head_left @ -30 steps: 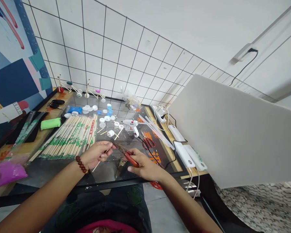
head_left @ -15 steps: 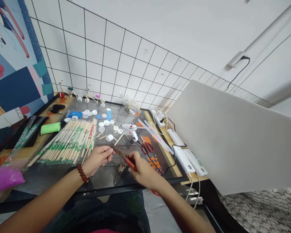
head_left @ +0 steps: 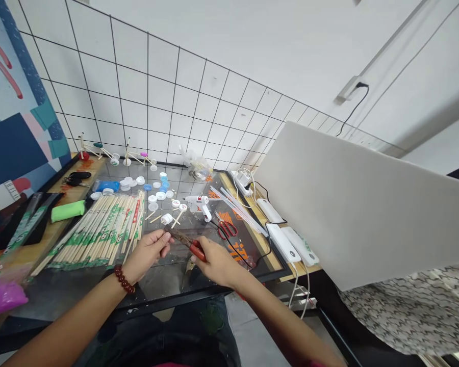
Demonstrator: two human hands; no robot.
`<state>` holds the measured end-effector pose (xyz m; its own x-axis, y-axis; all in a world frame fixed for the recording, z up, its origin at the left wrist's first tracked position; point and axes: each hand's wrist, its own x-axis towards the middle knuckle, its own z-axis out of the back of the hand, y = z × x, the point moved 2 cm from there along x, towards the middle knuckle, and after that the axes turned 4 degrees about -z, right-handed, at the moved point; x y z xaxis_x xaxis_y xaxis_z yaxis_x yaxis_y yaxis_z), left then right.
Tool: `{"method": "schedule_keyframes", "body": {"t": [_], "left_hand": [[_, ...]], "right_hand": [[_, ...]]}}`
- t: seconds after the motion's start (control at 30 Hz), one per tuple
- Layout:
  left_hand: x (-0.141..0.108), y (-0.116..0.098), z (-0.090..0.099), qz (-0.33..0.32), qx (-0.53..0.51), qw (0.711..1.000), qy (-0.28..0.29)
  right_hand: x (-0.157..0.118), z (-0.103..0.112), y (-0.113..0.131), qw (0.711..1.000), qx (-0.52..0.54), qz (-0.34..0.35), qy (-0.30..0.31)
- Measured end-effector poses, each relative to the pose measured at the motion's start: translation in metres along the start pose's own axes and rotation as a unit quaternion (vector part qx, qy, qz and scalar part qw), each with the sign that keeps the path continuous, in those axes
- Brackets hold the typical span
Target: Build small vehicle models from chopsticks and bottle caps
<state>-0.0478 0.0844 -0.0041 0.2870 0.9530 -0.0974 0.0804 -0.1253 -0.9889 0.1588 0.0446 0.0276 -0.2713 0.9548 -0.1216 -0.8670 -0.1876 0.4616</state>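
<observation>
My right hand [head_left: 216,261] is wrapped round the red handles of a pair of pliers [head_left: 181,238], whose dark, rusty jaws point left. At the jaw tips, my left hand [head_left: 148,251] pinches with thumb and forefinger; whatever is between the fingers is too small or hidden to make out. Just beyond the jaws lie a white bottle cap [head_left: 167,219] and some short stick pieces [head_left: 177,219]. A white glue gun [head_left: 199,202] rests farther back, and red-handled scissors [head_left: 227,229] lie right of it.
Wrapped chopsticks [head_left: 99,227] cover the table's left side, with a green clay pack [head_left: 68,210] and a purple one [head_left: 3,298] beyond. Several caps [head_left: 160,195], glue sticks [head_left: 240,209], stick models [head_left: 128,155] and power strips [head_left: 283,242] lie around. A wire grid [head_left: 148,92] stands behind.
The view has turned slightly right, so the scene sits farther left. Both hands stay together at the pliers, and the right hand's fingers look closer round the handles.
</observation>
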Motion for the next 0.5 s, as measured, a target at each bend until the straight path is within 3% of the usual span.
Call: {"method": "schedule_keyframes", "body": {"t": [0.27, 0.5], "left_hand": [[-0.0007, 0.0016, 0.0007, -0.009, 0.002, 1.000, 0.025], [0.0022, 0.0049, 0.0018, 0.004, 0.002, 1.000, 0.002]], "right_hand": [[-0.0008, 0.0010, 0.0039, 1.000, -0.026, -0.014, -0.009], [0.0000, -0.0002, 0.0056, 0.999, -0.040, -0.023, -0.010]]}}
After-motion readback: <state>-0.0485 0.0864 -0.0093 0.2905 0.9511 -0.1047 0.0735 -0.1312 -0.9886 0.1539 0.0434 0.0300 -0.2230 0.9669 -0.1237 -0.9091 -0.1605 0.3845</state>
